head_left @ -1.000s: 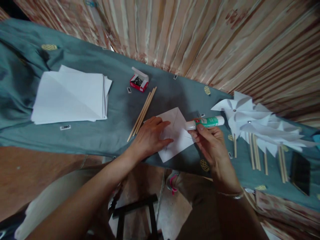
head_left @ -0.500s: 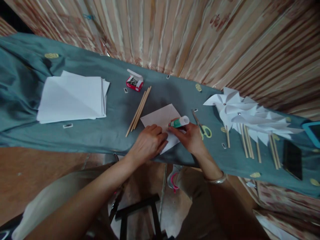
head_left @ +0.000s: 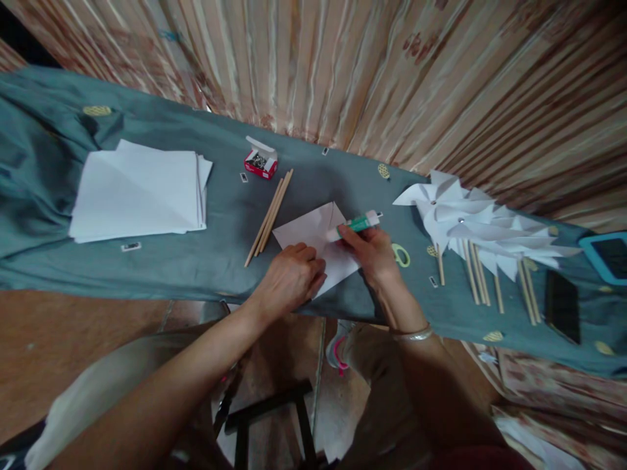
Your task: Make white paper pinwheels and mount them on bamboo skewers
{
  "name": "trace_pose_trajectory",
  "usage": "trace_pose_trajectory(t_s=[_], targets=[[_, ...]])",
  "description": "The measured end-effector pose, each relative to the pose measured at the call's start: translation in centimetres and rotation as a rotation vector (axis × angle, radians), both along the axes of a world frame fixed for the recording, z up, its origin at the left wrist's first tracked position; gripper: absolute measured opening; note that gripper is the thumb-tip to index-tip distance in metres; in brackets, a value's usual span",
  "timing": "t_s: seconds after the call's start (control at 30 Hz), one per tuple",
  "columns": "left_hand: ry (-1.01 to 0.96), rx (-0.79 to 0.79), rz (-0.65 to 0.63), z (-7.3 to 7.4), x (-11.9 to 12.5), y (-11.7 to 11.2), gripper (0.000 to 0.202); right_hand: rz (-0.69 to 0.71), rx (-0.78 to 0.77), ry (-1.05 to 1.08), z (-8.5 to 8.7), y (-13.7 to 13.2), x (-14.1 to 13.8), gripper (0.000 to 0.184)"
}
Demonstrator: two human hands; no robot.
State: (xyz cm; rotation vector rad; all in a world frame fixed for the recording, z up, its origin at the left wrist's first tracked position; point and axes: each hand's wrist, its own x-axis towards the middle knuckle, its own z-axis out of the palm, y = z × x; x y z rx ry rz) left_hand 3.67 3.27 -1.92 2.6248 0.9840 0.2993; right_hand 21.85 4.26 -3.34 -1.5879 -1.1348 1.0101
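Observation:
A white paper square (head_left: 313,232) lies on the teal cloth (head_left: 225,215) near the table's front edge. My left hand (head_left: 291,279) rests on its lower left part, fingers curled down and pressing it flat. My right hand (head_left: 372,254) is closed round a green and white glue stick (head_left: 355,226), whose tip touches the paper near the middle. A silver bangle sits on my right wrist.
A stack of white sheets (head_left: 140,192) lies at left. Wooden sticks (head_left: 269,215) and a red box of pins (head_left: 259,162) are behind the square. Green-handled scissors (head_left: 400,254), finished paper pinwheels (head_left: 470,222), a dark phone (head_left: 562,305) and a blue-cased device (head_left: 607,254) are at right.
My right hand brought the glue stick from the right of the square onto the paper and tilted its tip down to the sheet. My left hand curled and slid toward the square's near corner.

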Motion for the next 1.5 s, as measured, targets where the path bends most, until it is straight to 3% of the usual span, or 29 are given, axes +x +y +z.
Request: trace_pose_trajectory(t_s=[0.13,0.27,0.4,0.73,0.9,1.27,1.5], targets=[[-0.068,-0.060,0.012,0.1,-0.1,0.0,0.022,-0.097,-0.048,0.407,0.7,0.2,1.2,0.031],[-0.372,-0.338,0.188,0.5,-0.3,0.1,0.028,-0.057,-0.046,0.576,2.6,-0.3,1.0,0.027],[-0.637,-0.643,0.339,0.5,-0.4,0.5,0.045,0.024,-0.048,0.603,3.6,-1.2,-0.6,0.028],[-1.067,-1.042,0.358,0.1,-0.2,0.8,0.043,0.094,-0.029,0.647,3.8,-2.1,-3.0,0.026],[-1.160,-1.083,0.375,-0.1,-0.2,0.9,0.044,0.093,-0.017,0.596,3.6,-2.3,-3.2,0.028],[-0.934,-0.825,0.334,0.0,-0.4,0.8,0.048,0.108,0.025,0.474,3.4,-2.2,-3.5,0.027],[-1.089,-0.981,0.342,-0.8,0.0,1.0,0.048,0.158,0.057,0.378,2.9,-2.3,-3.5,0.024]])
